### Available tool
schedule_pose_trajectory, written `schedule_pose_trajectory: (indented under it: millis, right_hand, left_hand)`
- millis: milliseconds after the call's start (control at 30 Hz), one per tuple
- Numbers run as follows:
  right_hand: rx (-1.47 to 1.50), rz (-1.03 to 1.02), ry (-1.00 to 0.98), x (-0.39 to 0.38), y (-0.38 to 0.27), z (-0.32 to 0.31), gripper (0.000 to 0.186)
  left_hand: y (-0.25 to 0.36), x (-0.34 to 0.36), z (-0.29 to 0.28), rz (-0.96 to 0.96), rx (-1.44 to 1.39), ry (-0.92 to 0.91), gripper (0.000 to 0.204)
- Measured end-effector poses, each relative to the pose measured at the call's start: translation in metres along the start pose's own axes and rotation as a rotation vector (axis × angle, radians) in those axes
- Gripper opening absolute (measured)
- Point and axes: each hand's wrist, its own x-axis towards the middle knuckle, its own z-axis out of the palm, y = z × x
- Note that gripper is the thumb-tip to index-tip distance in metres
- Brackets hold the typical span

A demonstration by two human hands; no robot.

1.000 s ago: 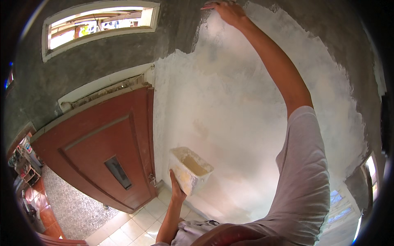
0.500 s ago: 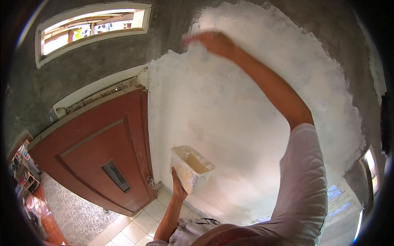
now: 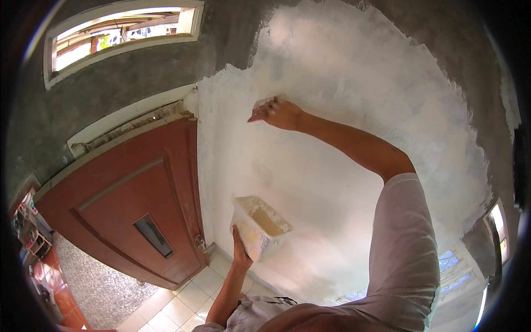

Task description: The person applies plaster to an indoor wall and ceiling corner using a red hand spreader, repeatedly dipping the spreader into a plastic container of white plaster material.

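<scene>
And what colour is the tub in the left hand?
The tub is off-white with yellowish patches; the head view shows it best.

The wall (image 3: 326,188) lies open from the right hand (image 3: 283,113) down to the tub (image 3: 250,235), and above that hand toward the wall's top edge. The tub and left hand (image 3: 241,255) block its lower left; the door (image 3: 119,210) bounds the left edge; the right sleeve (image 3: 402,243) crosses the lower right.

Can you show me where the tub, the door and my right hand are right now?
Tub (image 3: 253,234): head view, on its outer side wall.
Door (image 3: 124,203): head view, on its red-brown panel.
Right hand (image 3: 282,114): head view, on the back of the hand.
</scene>
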Motion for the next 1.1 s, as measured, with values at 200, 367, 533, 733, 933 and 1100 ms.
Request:
schedule_pose_trajectory:
  millis: [200,367,533,733,933,1100]
  right_hand:
    - [-0.103,0.411,0.486,0.073,0.176,-0.045,0.043]
    - [-0.421,0.654,0.134,0.068,0.202,-0.009,0.04]
    - [-0.224,0.219,0.332,0.012,-0.039,0.052,0.048]
    - [0.964,0.33,-0.301,-0.04,-0.189,-0.052,0.051]
    - [2.09,1.569,0.725,-0.136,-0.233,-0.104,0.027]
    - [2.172,1.755,0.547,-0.177,-0.252,-0.195,0.025]
  left_hand:
    - [0.011,-0.008,-0.002,-0.001,-0.037,-0.029,0.077]
    - [0.014,-0.01,-0.007,0.028,0.038,0.045,0.077]
    - [0.026,-0.015,-0.021,0.058,-0.013,0.036,0.078]
    - [0.039,-0.032,-0.02,0.1,0.05,0.143,0.071]
    - [0.027,-0.022,-0.016,0.049,0.058,0.077,0.079]
    - [0.009,-0.014,-0.039,0.044,0.113,0.043,0.078]
